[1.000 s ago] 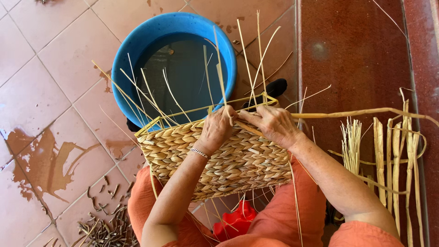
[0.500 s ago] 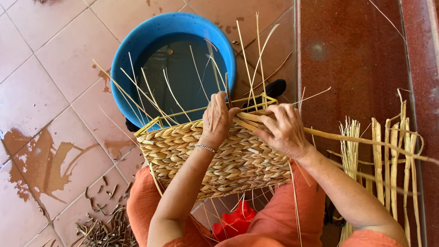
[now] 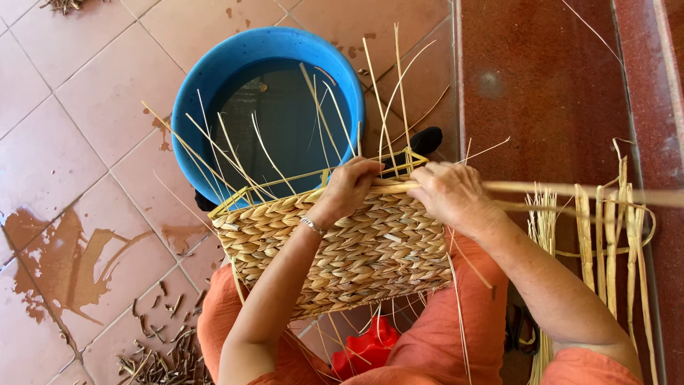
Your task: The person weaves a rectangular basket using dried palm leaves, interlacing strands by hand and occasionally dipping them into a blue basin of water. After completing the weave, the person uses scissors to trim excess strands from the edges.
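**A:** Your left hand (image 3: 348, 191) sits on the top edge of the woven basket (image 3: 335, 249), fingers curled over the rim and pressed together on the last plaited row; what is it doing there?

**B:** Pinning the weave, as I judge it; keep it so. The basket lies tilted across your lap, its open mouth toward the blue tub (image 3: 267, 114) of water, which stands just beyond it on the tiled floor (image 3: 78, 100).

**A:** And the right hand (image 3: 450, 196)?

**B:** It is closed on 1 long flat strand (image 3: 570, 191) that runs out to your right at rim height — the fingers are clamped round it close to the basket. Hold it near the weave like that; a grip further out gives less control, I think.

**A:** How do you lay it well?

**B:** Pull it snug against the row below, flat side down, and let your left thumb trap each tuck before you shift the right; whether the strand is damp I cannot tell, but a dry one would likely crack at the bend.

**A:** The thin upright stakes (image 3: 385, 107)?

**B:** They stand up from the rim, splayed and uneven — thread between them without bending them over. More strands (image 3: 605, 242) lie by your right knee, near at hand; short offcuts (image 3: 160, 356) litter the floor at your left.
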